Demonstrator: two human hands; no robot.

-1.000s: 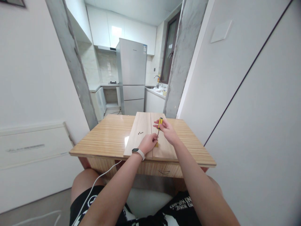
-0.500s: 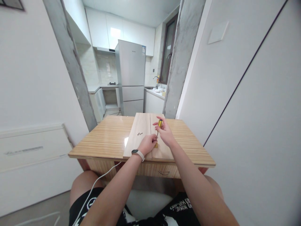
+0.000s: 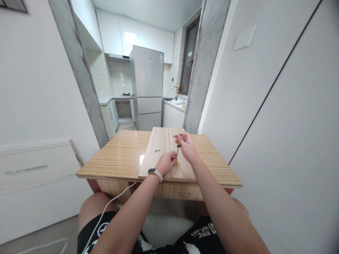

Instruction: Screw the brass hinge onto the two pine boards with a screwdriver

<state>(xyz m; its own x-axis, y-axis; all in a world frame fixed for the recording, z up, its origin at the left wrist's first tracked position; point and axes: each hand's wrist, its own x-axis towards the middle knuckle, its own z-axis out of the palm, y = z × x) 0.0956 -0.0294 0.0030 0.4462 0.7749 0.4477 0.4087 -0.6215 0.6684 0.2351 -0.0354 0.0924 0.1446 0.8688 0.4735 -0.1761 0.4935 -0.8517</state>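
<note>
My right hand (image 3: 188,147) is closed around the black-and-yellow handle of a screwdriver (image 3: 178,144), whose shaft points down toward the boards. Close to the tip, the fingers of my left hand (image 3: 166,161) are pinched together over a small brass-coloured hinge (image 3: 175,164); what they hold is hidden. That hinge lies at the seam between a left wooden board (image 3: 159,139) and a right wooden board (image 3: 182,171), which lie side by side. A few small screws (image 3: 157,151) rest on the left board, beyond my left hand.
Under the boards stands a glossy wood-grain table (image 3: 119,155) with a drawer handle (image 3: 184,194) at its front. A white cable (image 3: 116,197) runs from the table edge across my leg. Beyond are a fridge (image 3: 149,77) and a sink tap (image 3: 176,90).
My right hand has shifted its fingers on the screwdriver handle, which appears turned, with the fingers curled closer about it. My left hand stays in place by the hinge.
</note>
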